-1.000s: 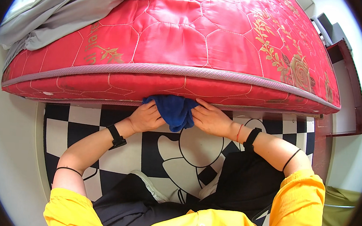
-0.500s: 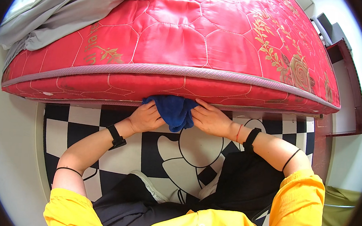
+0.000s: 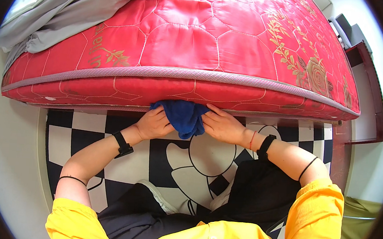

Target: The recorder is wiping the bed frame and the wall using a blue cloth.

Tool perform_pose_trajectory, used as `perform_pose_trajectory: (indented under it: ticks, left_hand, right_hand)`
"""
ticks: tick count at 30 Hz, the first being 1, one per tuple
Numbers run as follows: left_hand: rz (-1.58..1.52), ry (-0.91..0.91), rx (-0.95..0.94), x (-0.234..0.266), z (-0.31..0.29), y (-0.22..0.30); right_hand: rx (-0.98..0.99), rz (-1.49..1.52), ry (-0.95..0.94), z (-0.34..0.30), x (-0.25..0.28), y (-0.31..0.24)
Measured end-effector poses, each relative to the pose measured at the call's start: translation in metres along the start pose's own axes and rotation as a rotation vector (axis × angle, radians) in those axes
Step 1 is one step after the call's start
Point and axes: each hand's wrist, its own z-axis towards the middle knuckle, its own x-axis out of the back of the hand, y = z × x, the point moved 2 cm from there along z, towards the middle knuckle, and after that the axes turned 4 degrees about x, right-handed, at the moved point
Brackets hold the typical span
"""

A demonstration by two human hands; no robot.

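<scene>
Bunched at the lower front side of a red quilted mattress (image 3: 184,42) is a dark blue cloth (image 3: 184,119). My left hand (image 3: 154,124) grips its left side, thumb and fingers closed in the fabric. On the other side my right hand (image 3: 221,125) holds the cloth too, its index finger lying along the mattress's lower edge. Part of the cloth hangs down between the two hands over the floor. The fingertips of both hands are partly hidden by the cloth.
Grey bedding (image 3: 82,19) lies on the mattress at the far left. Under me is a black-and-white checkered mat (image 3: 127,168). A white wall (image 3: 11,150) runs along the left. A dark red wooden furniture piece (image 3: 369,75) and green fabric (image 3: 359,222) are at the right.
</scene>
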Motion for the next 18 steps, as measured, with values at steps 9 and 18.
perform_pose_trajectory:
  ticks: [9,18]
  left_hand:
    - [-0.018,-0.004,0.001,0.0002,0.0004,0.0000]
    - [-0.011,-0.003,0.001,0.0014,0.0018,0.0007]
  right_hand:
    - [0.004,0.005,-0.008,0.0007,0.0018,0.0003]
    - [0.005,0.000,-0.013,0.0004,0.0009,0.0005]
